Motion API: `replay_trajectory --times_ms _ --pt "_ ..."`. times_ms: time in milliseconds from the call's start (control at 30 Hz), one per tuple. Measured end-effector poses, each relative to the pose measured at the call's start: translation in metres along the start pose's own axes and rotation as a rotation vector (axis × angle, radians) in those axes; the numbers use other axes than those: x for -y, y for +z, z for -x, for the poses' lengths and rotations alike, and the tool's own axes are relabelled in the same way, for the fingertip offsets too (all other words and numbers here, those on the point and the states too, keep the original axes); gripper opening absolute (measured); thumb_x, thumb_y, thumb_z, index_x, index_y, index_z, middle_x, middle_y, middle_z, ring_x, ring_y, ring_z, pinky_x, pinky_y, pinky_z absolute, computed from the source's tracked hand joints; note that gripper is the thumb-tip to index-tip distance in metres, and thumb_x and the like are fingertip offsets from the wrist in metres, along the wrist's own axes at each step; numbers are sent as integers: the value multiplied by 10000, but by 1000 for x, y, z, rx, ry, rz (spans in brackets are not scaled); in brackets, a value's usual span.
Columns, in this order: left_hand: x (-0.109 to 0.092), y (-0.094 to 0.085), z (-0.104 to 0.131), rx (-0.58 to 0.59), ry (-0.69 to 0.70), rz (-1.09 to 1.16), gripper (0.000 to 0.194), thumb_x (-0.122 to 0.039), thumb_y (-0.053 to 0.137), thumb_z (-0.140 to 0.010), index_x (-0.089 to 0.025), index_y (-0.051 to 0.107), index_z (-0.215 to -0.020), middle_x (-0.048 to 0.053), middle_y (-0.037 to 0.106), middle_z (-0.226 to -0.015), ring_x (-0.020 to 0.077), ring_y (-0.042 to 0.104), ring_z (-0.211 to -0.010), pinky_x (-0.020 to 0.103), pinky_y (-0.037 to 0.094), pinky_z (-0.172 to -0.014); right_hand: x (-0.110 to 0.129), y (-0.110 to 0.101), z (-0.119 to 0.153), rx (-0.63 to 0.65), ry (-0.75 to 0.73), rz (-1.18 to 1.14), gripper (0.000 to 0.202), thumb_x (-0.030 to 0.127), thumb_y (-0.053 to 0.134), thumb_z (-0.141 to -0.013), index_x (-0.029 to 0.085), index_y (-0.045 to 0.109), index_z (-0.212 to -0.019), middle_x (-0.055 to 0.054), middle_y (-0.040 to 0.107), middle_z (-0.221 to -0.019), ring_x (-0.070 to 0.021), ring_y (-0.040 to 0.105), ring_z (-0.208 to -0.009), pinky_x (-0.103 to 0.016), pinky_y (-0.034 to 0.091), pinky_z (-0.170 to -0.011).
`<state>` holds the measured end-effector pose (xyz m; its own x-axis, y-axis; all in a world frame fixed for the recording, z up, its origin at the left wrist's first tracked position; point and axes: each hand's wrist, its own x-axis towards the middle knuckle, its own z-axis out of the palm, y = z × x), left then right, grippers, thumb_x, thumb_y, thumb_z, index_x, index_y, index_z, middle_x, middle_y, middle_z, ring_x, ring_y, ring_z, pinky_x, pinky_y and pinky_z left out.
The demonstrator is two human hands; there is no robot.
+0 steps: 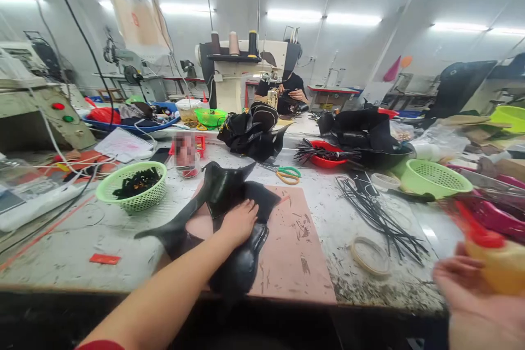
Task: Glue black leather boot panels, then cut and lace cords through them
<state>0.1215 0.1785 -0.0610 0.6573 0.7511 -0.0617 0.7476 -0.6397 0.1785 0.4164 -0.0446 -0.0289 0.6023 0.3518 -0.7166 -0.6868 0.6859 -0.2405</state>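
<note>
My left hand (241,221) lies palm down on a black leather piece (244,265), its fingers stretched out and resting on the surface. The leather looks like a cut shoe upper, with flaps spreading left and upward. Beneath it is a pinkish work board (297,246) with dark smears. At the far right, my right hand (461,279) is curled round a squeeze bottle (502,268) with a red cap and amber contents. This bottle is slightly blurred, and its right side runs to the picture's edge.
Green-handled scissors (288,175) lie behind the board. To the left stands a green basket (141,202) of black pieces. On the right are black strips (371,213), a tape roll (369,256), a red bowl (328,161) and another green basket (437,178). A person (287,87) sits beyond the sewing machine (229,76).
</note>
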Motion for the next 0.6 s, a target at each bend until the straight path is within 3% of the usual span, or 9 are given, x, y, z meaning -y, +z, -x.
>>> replay_trajectory --times_ms 67,133,233,300,433,500,600 --pt "16 -17 19 116 88 52 424 -139 376 -825 -278 528 -1196 -25 447 -1354 132 362 -1261 292 277 -1043 -29 16 1 264 -42 60 166 334 521 -774 328 585 -927 -61 671 -764 -65 526 -418 -211 386 -288" --pt "34 -38 36 243 124 86 434 -77 436 -734 -335 644 -1014 -97 560 -1238 108 464 -1181 242 348 -988 -53 16 3 434 31 182 265 294 581 -688 298 587 -953 -57 674 -742 -76 529 -420 -193 429 -306" --pt "50 -67 53 385 54 67 301 -81 480 -650 -278 701 -599 -56 732 -879 165 637 -935 249 483 -812 -78 2 5 542 144 322 408 337 670 -582 258 585 -973 -19 679 -757 -56 504 -421 -165 445 -331" --pt "45 -74 59 372 -58 1 264 -130 469 -678 -231 700 -600 18 739 -787 215 664 -833 303 505 -755 -90 -6 7 628 189 359 469 353 705 -551 225 588 -986 -25 682 -774 -36 488 -423 -137 439 -356" --pt "7 -51 63 199 -295 -161 436 -323 340 -825 -92 615 -1072 214 597 -1152 340 573 -1026 453 450 -825 -104 -8 14 671 255 351 484 375 712 -566 215 587 -1006 -33 679 -796 -29 472 -425 -127 428 -372" --pt "-14 -32 65 171 -362 -217 537 -383 322 -840 -14 530 -1169 292 487 -1247 399 504 -1100 507 417 -850 -107 -7 16 662 285 333 472 380 713 -572 215 587 -996 -27 670 -790 -30 465 -431 -130 422 -372" --pt "-30 -14 71 175 -351 -263 554 -304 325 -851 61 393 -1263 334 350 -1329 408 383 -1209 525 336 -938 -107 -7 17 711 301 337 414 388 711 -586 220 592 -945 -16 658 -798 -31 453 -440 -137 421 -380"
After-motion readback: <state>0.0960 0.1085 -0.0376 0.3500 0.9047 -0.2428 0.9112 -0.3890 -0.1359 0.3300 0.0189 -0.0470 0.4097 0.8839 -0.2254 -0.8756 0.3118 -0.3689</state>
